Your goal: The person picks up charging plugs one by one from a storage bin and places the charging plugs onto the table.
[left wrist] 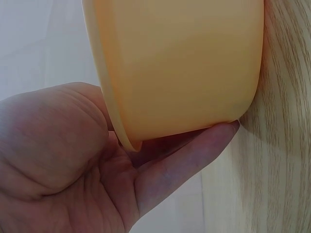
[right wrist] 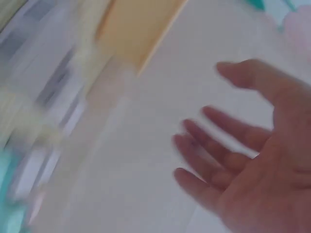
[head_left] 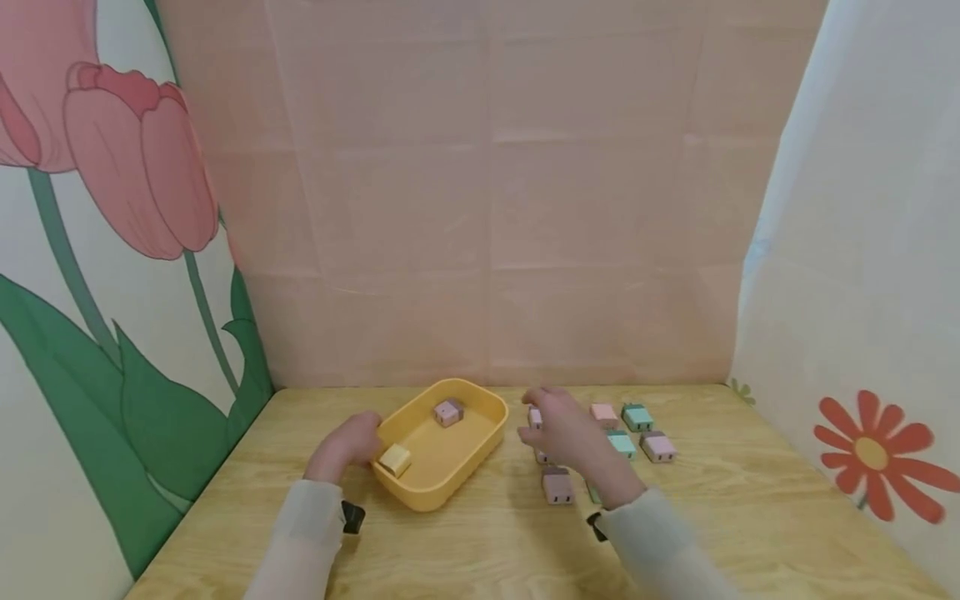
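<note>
On the left, my left hand (head_left: 348,446) holds the near-left end of a yellow plastic tray (head_left: 446,446). In the left wrist view its thumb is over the rim and its fingers lie along the outer wall. Inside the tray are a pink-and-mauve charger plug (head_left: 447,412) and a pale yellow charger plug (head_left: 395,460). My right hand (head_left: 562,429) hovers over a group of charger plugs, partly hiding some of them. Its fingers are loosely bent and hold nothing in the right wrist view. Nearest below it sits a mauve plug (head_left: 557,486) with two ports.
Right of the right hand are a peach plug (head_left: 603,416), a dark teal plug (head_left: 637,417), a mint plug (head_left: 621,444) and a pinkish-mauve plug (head_left: 659,447). The wooden table (head_left: 465,558) meets a pink backdrop (head_left: 495,208), with flower-printed sheets on both sides.
</note>
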Available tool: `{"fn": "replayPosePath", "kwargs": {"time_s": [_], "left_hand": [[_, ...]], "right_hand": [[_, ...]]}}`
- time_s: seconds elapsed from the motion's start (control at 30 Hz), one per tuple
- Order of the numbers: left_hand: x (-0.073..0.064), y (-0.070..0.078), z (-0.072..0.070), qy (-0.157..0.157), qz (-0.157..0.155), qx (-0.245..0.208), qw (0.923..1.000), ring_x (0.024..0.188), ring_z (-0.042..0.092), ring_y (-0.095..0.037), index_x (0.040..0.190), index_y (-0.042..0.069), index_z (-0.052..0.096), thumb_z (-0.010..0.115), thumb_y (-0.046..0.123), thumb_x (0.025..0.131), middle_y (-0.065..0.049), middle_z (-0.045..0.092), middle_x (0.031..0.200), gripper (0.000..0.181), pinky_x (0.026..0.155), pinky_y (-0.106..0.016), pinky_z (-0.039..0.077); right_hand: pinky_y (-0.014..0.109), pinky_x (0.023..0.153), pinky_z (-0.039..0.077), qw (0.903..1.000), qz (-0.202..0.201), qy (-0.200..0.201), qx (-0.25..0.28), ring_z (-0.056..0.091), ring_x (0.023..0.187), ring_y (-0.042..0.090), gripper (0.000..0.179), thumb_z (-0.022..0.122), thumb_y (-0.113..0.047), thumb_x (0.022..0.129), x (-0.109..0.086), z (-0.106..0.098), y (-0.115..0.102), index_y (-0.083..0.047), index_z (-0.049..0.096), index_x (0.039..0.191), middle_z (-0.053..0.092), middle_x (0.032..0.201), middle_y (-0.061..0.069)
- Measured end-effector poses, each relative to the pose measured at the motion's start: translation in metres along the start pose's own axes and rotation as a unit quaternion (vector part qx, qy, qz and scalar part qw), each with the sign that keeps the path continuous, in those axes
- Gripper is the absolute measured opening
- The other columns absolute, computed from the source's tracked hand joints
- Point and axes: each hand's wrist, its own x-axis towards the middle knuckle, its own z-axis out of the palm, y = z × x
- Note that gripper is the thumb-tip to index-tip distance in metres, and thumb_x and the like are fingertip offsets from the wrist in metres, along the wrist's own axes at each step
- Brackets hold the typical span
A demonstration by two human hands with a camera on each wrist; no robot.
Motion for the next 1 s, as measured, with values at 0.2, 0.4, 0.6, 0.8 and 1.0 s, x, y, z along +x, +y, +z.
{"fn": "replayPosePath", "kwargs": {"time_s": [0.2, 0.4, 0.6, 0.8, 1.0], "left_hand": [[-0.001, -0.004, 0.001, 0.005, 0.006, -0.016, 0.9998, 0.075, 0.062, -0.021, 0.101, -0.002, 0.070, 0.060, -0.004, 0.085, -0.008, 0.067, 0.086, 0.020, 0.065, -0.029, 0.052], [0.010, -0.019, 0.005, -0.010, 0.028, -0.027, 0.9992, 0.074, 0.064, -0.019, 0.104, -0.001, 0.070, 0.060, -0.004, 0.085, -0.007, 0.068, 0.087, 0.022, 0.064, -0.029, 0.055], [0.000, -0.004, -0.001, -0.008, 0.008, -0.042, 0.9991, 0.074, 0.063, -0.020, 0.099, 0.000, 0.069, 0.060, -0.007, 0.088, -0.008, 0.066, 0.085, 0.016, 0.062, -0.029, 0.055], [-0.003, -0.002, 0.001, -0.001, -0.003, -0.037, 0.9993, 0.073, 0.061, -0.020, 0.096, 0.002, 0.070, 0.063, -0.005, 0.090, -0.006, 0.065, 0.084, 0.012, 0.060, -0.028, 0.052], [-0.001, -0.003, 0.000, 0.003, 0.007, -0.029, 0.9995, 0.072, 0.059, -0.020, 0.094, 0.000, 0.068, 0.058, -0.008, 0.087, -0.006, 0.062, 0.082, 0.014, 0.060, -0.027, 0.050]], "right_hand": [[0.048, 0.109, 0.058, 0.9838, -0.176, -0.033, 0.006, 0.065, 0.130, 0.032, 0.043, 0.082, -0.018, 0.096, 0.033, 0.031, -0.065, -0.005, 0.068, 0.134, 0.069, 0.137, 0.011], [0.041, 0.116, 0.054, 0.9583, -0.253, -0.107, -0.078, 0.066, 0.134, 0.024, 0.046, 0.085, -0.022, 0.094, 0.059, 0.068, -0.104, -0.012, 0.071, 0.137, 0.071, 0.140, 0.003], [0.028, 0.116, 0.053, 0.9421, -0.268, -0.176, -0.098, 0.068, 0.130, 0.014, 0.048, 0.085, -0.015, 0.093, 0.073, 0.094, -0.121, -0.017, 0.072, 0.139, 0.072, 0.141, -0.003], [0.020, 0.092, 0.053, 0.9410, -0.250, -0.214, -0.079, 0.061, 0.094, 0.006, 0.037, 0.076, -0.001, 0.092, 0.079, 0.111, -0.123, -0.019, 0.075, 0.124, 0.073, 0.115, -0.006], [0.020, 0.093, 0.054, 0.9502, -0.232, -0.194, -0.075, 0.061, 0.093, 0.004, 0.029, 0.076, -0.005, 0.093, 0.081, 0.117, -0.122, -0.018, 0.077, 0.120, 0.074, 0.116, -0.007]]}}
